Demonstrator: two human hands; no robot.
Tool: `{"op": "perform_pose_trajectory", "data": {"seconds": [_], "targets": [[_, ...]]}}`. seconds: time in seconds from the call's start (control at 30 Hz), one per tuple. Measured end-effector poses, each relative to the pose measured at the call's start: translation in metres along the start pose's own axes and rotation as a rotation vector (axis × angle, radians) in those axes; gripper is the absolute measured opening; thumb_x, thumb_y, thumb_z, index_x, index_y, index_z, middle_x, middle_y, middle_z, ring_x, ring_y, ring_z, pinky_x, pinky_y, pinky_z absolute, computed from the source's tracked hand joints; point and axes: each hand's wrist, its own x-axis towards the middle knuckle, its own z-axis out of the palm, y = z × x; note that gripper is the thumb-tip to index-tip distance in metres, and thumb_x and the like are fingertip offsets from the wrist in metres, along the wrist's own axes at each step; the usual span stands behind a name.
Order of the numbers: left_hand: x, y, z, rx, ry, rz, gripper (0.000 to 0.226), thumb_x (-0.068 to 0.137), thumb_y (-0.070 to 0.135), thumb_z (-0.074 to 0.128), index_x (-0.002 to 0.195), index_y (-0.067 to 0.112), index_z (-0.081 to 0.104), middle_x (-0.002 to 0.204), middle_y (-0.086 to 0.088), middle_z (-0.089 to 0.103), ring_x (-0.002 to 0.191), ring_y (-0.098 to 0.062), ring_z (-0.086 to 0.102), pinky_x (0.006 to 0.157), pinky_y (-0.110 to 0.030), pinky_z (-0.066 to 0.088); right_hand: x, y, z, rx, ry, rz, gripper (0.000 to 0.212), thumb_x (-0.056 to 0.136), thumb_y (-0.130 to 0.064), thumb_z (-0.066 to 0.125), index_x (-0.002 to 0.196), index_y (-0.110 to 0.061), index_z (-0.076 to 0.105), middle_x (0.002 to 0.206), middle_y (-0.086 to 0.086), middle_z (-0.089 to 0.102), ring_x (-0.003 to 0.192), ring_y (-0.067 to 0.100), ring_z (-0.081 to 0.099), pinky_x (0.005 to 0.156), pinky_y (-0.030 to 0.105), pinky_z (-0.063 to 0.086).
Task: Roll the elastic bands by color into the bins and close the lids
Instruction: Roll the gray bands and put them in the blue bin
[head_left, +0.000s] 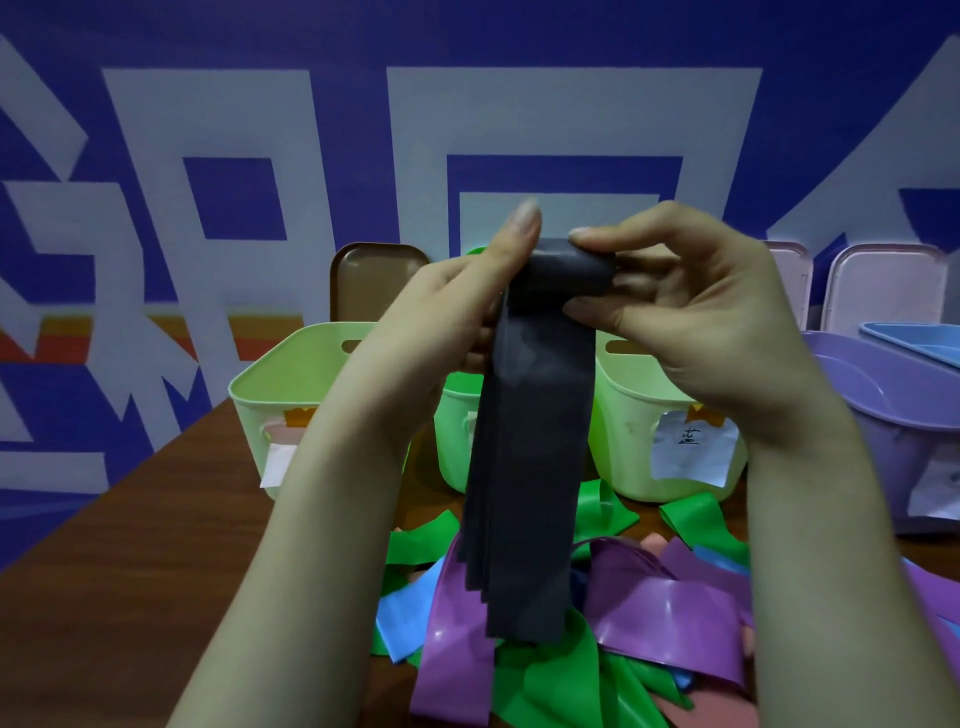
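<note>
Both hands, left hand (467, 291) and right hand (691, 312), pinch the grey band (535, 415) mid-air above the worktop (130, 571), top just rolled. Risk: slack tail unwinds if pinch slips.

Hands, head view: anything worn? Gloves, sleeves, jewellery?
Nothing worn that shows. The left hand and right hand are bare: no gloves, no rings. The left forearm and right forearm are bare down to the frame's bottom edge, with no sleeves, watch or wristband in view. The nails that show look unpainted.
</note>
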Motion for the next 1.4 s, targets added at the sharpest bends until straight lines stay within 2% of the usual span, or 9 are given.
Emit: {"op": "perform_pose_trajectory", "data": {"seconds": [0.13,0.23,0.5,0.67,0.87,1.0,1.13,1.3,1.4], "targets": [[-0.001,-0.003,-0.001,-0.036,-0.074,0.038,0.028,0.089,0.040,0.052,0.087,0.015,0.063,0.052,0.010,0.060,0.047,0.000,0.057,0.045,-0.011,0.041,0.001,0.004,-0.002,0.055,0.044,0.016,0.039,0.066,0.008,0.070,0.082,-0.028,0.071,0.093,-0.005,0.074,0.102,0.020,0.069,0.085,0.027,0.055],[0.001,-0.005,-0.005,-0.145,-0.102,0.036,0.052,0.076,0.038,0.058,0.117,0.006,0.057,0.076,0.004,0.069,0.068,-0.009,0.067,0.057,-0.019,0.053,0.000,0.004,-0.001,0.055,0.043,0.058,0.031,0.064,0.008,0.069,0.086,-0.014,0.067,0.091,-0.002,0.073,0.101,0.023,0.069,0.085,0.029,0.056],[0.002,-0.008,-0.011,-0.297,-0.182,0.038,0.057,0.083,0.021,0.054,0.134,-0.001,0.043,0.091,-0.004,0.070,0.083,-0.017,0.068,0.067,-0.023,0.055,0.000,0.006,-0.004,0.135,-0.052,0.117,0.019,0.076,-0.009,0.073,0.089,-0.024,0.075,0.098,-0.003,0.070,0.102,0.016,0.065,0.087,0.025,0.049],[0.003,-0.013,-0.013,-0.364,-0.253,0.056,0.046,0.088,0.008,0.050,0.133,0.003,0.039,0.099,-0.006,0.068,0.096,-0.022,0.066,0.081,-0.030,0.056,0.001,0.010,0.000,0.141,0.061,0.092,0.018,0.071,-0.025,0.073,0.088,-0.022,0.077,0.106,0.005,0.066,0.111,0.023,0.060,0.099,0.036,0.049],[0.004,-0.012,-0.012,-0.353,-0.188,0.118,0.040,0.092,0.000,0.047,0.131,0.005,0.040,0.090,0.001,0.068,0.086,-0.015,0.067,0.078,-0.025,0.056,0.001,0.006,0.010,0.067,0.047,0.203,0.059,0.083,-0.024,0.059,0.139,-0.024,0.042,0.131,0.003,0.058,0.121,0.014,0.056,0.101,0.034,0.049],[0.003,-0.010,-0.005,-0.380,-0.163,0.179,0.040,0.094,-0.003,0.043,0.133,0.006,0.038,0.104,-0.004,0.060,0.089,-0.012,0.066,0.082,-0.024,0.055,0.000,0.011,0.024,-0.023,0.011,0.248,0.042,0.098,-0.034,0.040,0.140,-0.035,0.038,0.142,-0.006,0.041,0.129,0.009,0.045,0.105,0.030,0.045],[0.004,-0.012,-0.001,-0.476,-0.172,0.163,0.039,0.096,-0.004,0.039,0.133,0.007,0.037,0.107,-0.007,0.058,0.091,-0.014,0.065,0.080,-0.023,0.056,0.000,0.017,0.039,-0.056,0.036,0.240,0.039,0.103,-0.030,0.029,0.142,-0.035,0.028,0.138,-0.007,0.036,0.125,0.002,0.044,0.095,0.014,0.045],[0.006,-0.014,-0.009,-0.455,-0.178,0.177,0.044,0.095,-0.008,0.040,0.138,0.003,0.035,0.107,-0.007,0.059,0.095,-0.018,0.062,0.084,-0.026,0.054,0.001,0.018,0.036,0.016,0.035,0.265,0.038,0.095,-0.047,0.036,0.132,-0.040,0.043,0.137,-0.002,0.045,0.126,0.014,0.049,0.104,0.037,0.045],[0.005,-0.016,-0.020,-0.394,-0.246,0.223,0.047,0.088,-0.004,0.047,0.133,0.005,0.038,0.105,-0.006,0.063,0.098,-0.023,0.063,0.088,-0.031,0.053,0.002,0.010,0.026,-0.023,0.021,0.234,0.035,0.092,-0.045,0.047,0.126,-0.038,0.051,0.131,0.000,0.053,0.120,0.018,0.056,0.095,0.042,0.052]]}}
